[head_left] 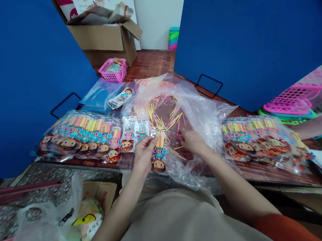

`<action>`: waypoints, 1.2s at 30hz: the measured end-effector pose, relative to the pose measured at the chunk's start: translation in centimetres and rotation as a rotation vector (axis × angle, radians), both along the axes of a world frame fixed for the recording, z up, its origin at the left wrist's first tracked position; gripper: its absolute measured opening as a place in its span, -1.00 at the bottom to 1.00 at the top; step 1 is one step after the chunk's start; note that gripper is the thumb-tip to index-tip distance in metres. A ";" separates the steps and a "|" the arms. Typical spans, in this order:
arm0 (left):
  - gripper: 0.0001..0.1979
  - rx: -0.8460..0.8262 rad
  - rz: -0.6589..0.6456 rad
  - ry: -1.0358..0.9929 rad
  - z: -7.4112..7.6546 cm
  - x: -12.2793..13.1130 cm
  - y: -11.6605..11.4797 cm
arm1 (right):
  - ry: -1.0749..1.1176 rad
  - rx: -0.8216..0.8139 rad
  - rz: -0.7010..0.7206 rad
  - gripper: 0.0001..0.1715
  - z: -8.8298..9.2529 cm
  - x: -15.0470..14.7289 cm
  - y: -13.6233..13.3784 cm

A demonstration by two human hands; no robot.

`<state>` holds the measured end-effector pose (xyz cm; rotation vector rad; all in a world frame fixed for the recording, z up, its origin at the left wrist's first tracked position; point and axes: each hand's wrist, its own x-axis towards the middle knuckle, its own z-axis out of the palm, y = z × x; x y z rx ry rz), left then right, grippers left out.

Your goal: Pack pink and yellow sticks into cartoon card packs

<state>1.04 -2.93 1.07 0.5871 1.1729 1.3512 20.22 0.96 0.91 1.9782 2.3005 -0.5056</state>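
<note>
My left hand (145, 153) pinches the upper edge of a small clear packet (159, 159) printed with a cartoon face and "Stick". Yellow and pink sticks show in its top. My right hand (192, 142) has its fingers curled down at the loose pink and yellow candy-like sticks (174, 119); what its fingertips hold, if anything, is hidden. These sticks lie scattered inside a large open clear plastic bag (202, 113) spread on the table. Just left of my left hand are flat packets (128, 136) without visible sticks in them.
Rows of stick-filled packets (86, 135) lie at the left, and more packets (251, 139) at the right. A pink basket (114, 74) stands before a cardboard box (104, 39). Blue panels (240, 36) flank the dark wooden table (156, 59). Another person's arm (320, 124) reaches in at the right.
</note>
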 end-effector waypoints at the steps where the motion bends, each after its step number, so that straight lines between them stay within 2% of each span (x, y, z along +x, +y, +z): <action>1: -0.62 -0.004 -0.001 -0.008 0.0 0.0 0.0 | -0.024 -0.004 0.010 -0.55 0.1 -0.1 -0.1; 5: -0.63 -0.018 -0.011 -0.022 0.0 0.1 0.0 | -0.002 -0.006 0.042 -0.51 -0.3 0.3 0.0; 7: -0.65 -0.023 -0.025 0.003 0.2 0.1 -0.1 | 0.111 0.009 0.032 -0.52 -0.6 0.9 0.2; 9: -0.69 -0.024 -0.058 0.047 0.3 0.2 -0.2 | 0.337 0.052 0.004 -0.55 -0.8 1.3 0.3; 12: -0.71 0.005 -0.102 0.124 0.4 0.3 -0.3 | 0.817 0.122 -0.062 -0.56 -0.2 1.4 0.3; 15: -0.73 0.047 -0.115 0.190 0.1 0.5 -0.4 | 1.246 0.203 -0.151 -0.42 1.5 0.5 -0.1; 17: -0.74 0.059 -0.119 0.222 -0.1 0.6 -0.4 | 1.386 0.304 -0.204 -0.36 2.9 -0.3 -0.5; 20: -0.73 0.057 -0.145 0.238 -0.2 0.9 -0.6 | 1.426 0.427 -0.252 -0.37 4.5 -1.6 -1.1; 23: -0.71 0.062 -0.175 0.237 0.0 1.2 -0.7 | 1.410 0.463 -0.251 -0.40 4.9 -2.8 -1.6; 28: -0.70 0.057 -0.174 0.197 0.4 1.4 -0.8 | 1.439 0.498 -0.232 -0.47 3.8 -3.9 -2.0; 36: -0.64 -0.030 -0.234 0.032 0.5 1.5 -0.7 | 1.425 0.427 -0.161 -0.54 2.3 -3.7 -2.0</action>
